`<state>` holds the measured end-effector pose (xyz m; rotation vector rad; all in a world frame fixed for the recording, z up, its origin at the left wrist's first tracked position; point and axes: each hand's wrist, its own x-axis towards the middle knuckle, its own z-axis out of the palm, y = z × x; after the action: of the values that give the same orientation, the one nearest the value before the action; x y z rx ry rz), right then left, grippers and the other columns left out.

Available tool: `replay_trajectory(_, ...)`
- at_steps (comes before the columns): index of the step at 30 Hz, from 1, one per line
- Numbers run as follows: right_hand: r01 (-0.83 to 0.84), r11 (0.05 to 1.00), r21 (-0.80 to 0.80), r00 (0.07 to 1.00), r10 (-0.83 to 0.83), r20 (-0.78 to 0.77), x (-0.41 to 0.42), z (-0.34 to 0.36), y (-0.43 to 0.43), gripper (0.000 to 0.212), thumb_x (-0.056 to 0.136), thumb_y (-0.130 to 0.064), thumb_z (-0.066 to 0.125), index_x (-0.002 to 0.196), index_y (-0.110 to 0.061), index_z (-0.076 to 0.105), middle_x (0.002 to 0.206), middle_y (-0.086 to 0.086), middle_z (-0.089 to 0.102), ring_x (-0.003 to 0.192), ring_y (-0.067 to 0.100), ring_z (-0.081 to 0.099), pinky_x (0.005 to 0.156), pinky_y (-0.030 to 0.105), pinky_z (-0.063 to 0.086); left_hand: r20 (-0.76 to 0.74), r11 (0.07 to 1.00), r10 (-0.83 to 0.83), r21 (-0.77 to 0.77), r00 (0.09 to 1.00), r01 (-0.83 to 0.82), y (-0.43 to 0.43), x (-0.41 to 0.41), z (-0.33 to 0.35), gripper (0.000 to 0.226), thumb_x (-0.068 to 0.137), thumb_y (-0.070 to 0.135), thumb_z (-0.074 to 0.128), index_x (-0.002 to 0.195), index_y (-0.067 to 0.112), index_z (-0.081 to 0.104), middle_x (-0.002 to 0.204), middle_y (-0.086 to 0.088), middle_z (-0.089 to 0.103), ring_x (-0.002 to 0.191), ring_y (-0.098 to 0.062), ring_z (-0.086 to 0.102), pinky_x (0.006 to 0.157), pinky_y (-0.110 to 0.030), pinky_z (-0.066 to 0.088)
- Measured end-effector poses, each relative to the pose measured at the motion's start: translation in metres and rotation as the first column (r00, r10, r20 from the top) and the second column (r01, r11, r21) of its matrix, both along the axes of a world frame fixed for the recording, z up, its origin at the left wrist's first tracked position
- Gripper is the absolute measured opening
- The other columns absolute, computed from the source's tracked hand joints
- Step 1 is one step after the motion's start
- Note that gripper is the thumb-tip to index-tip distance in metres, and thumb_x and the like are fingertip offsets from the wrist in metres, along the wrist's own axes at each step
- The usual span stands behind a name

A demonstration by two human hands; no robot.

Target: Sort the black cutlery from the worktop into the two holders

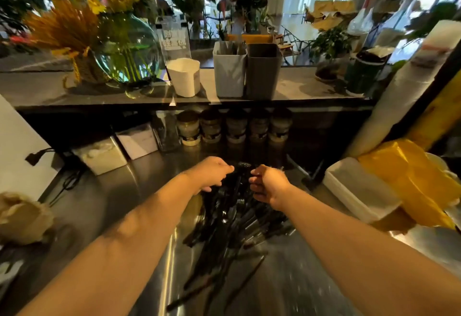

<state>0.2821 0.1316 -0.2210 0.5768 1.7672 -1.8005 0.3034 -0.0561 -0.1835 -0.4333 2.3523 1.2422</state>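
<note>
1. Head view: A heap of black cutlery (232, 226) is seen lying on the steel surface (119, 191), directly in front of the person, its pieces fanned out towards the near edge.
2. Head view: The left hand (212, 173) is lowered onto the far end of the heap, its fingers (209, 188) curled down among the black pieces. Whether any piece is gripped cannot be told through the blur.
3. Head view: The right hand (268, 183) is held just beside the left hand, at the heap's far right, with fingers curled inward towards it. A hold on any piece cannot be made out here either.
4. Head view: The two holders are set side by side, touching, on the upper surface (299, 86) beyond the hands. The light grey holder (229, 76) is on the left, with dark shapes showing inside its rim, and the dark grey holder (263, 76) is on the right.
5. Head view: A white cup (184, 78) is placed just left of the holders, and a glass vase (129, 46) stands farther left. A row of jars (234, 126) is lined up beneath the upper surface. A yellow bag (419, 181) is laid at the right.
</note>
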Motion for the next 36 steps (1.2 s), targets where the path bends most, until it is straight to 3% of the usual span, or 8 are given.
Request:
replay_trajectory(3, -0.150, 0.982, 0.111, 0.984, 0.137, 0.111, 0.020, -0.038, 0.008, 0.023, 0.099, -0.029, 0.046, 0.078, -0.025, 0.055, 0.065, -0.003, 0.053, 0.048, 0.014, 0.043, 0.055, 0.026, 0.031, 0.077, 0.999, -0.028, -0.027, 0.997, 0.030, -0.006, 0.012, -0.035, 0.032, 0.100, 0.050, 0.060, 0.119, 0.025, 0.064, 0.117, 0.003, 0.067, 0.105, -0.018, 0.067, 0.095, -0.043, 0.053)
replay_trajectory(7, -0.341, 0.898, 0.279, 0.929, 0.277, 0.246, 0.042, -0.074, 0.022, 0.030, 0.106, -0.031, 0.045, 0.082, -0.021, 0.059, 0.075, 0.004, 0.059, 0.055, 0.018, 0.051, 0.057, 0.026, 0.041, 0.174, 0.990, -0.102, -0.078, 0.979, 0.117, -0.017, 0.027, -0.075, 0.033, 0.096, 0.045, 0.067, 0.097, 0.012, 0.059, 0.093, -0.008, 0.059, 0.079, -0.023, 0.060, 0.059, -0.030, 0.038)
replay_trajectory(13, -0.506, 0.811, 0.292, 0.805, 0.322, 0.499, 0.063, -0.131, 0.047, 0.043, 0.103, -0.051, 0.049, 0.103, -0.012, 0.068, 0.090, 0.010, 0.071, 0.082, 0.030, 0.069, 0.069, 0.033, 0.050, 0.252, 0.921, -0.261, -0.225, 0.932, 0.319, -0.020, 0.047, -0.111, 0.043, 0.093, 0.045, 0.073, 0.071, 0.017, 0.047, 0.067, -0.002, 0.042, 0.061, -0.023, 0.040, 0.067, -0.032, 0.035)
replay_trajectory(19, -0.436, 0.870, 0.230, 0.740, 0.202, 0.641, 0.080, -0.158, 0.063, 0.056, 0.104, -0.053, 0.047, 0.116, -0.001, 0.065, 0.098, 0.015, 0.068, 0.075, 0.028, 0.067, 0.062, 0.029, 0.053, 0.224, 0.855, -0.331, -0.340, 0.917, 0.392, -0.001, 0.058, -0.128, 0.064, 0.079, 0.054, 0.083, 0.120, 0.013, 0.058, 0.118, -0.004, 0.064, 0.106, -0.025, 0.062, 0.086, -0.038, 0.053)
replay_trajectory(23, -0.329, 0.942, 0.073, 0.719, 0.200, 0.666, 0.087, -0.165, 0.062, 0.048, 0.098, -0.044, 0.059, 0.117, 0.000, 0.062, 0.103, 0.020, 0.066, 0.090, 0.036, 0.068, 0.074, 0.050, 0.057, 0.280, 0.767, -0.354, -0.458, 0.892, 0.449, 0.015, 0.051, -0.136, 0.091, 0.067, 0.068, 0.085, 0.133, 0.015, 0.052, 0.126, -0.006, 0.064, 0.116, -0.030, 0.063, 0.091, -0.040, 0.056)
replay_trajectory(27, -0.084, 0.974, -0.212, 0.717, 0.207, 0.665, 0.080, -0.169, 0.050, 0.035, 0.096, -0.034, 0.053, 0.067, -0.014, 0.056, 0.061, 0.002, 0.049, 0.046, 0.015, 0.042, 0.058, 0.036, 0.051, 0.554, 0.628, -0.354, -0.455, 0.753, 0.631, 0.011, 0.044, -0.145, 0.089, 0.060, 0.069, 0.089, 0.127, 0.015, 0.065, 0.117, -0.005, 0.069, 0.106, -0.029, 0.069, 0.095, -0.043, 0.057)
replay_trajectory(32, 0.119, 0.960, -0.253, 0.816, 0.050, 0.575, 0.056, -0.173, 0.015, 0.028, 0.093, -0.030, 0.043, 0.067, -0.022, 0.042, 0.066, -0.002, 0.032, 0.041, 0.012, 0.024, 0.052, 0.022, 0.017, 0.620, 0.600, -0.338, -0.439, 0.709, 0.669, 0.000, 0.040, -0.156, 0.087, 0.060, 0.066, 0.090, 0.126, 0.015, 0.065, 0.118, -0.004, 0.069, 0.105, -0.029, 0.070, 0.096, -0.042, 0.058)
replay_trajectory(36, 0.050, 0.982, -0.185, 0.850, 0.055, 0.524, 0.043, -0.159, 0.008, 0.037, 0.102, -0.037, 0.044, 0.075, -0.013, 0.055, 0.062, 0.004, 0.051, 0.044, 0.016, 0.045, 0.049, 0.023, 0.036, 0.550, 0.629, -0.355, -0.458, 0.756, 0.629, -0.004, 0.034, -0.161, 0.078, 0.060, 0.068, 0.088, 0.117, 0.018, 0.067, 0.108, -0.003, 0.069, 0.097, -0.027, 0.070, 0.091, -0.041, 0.059)
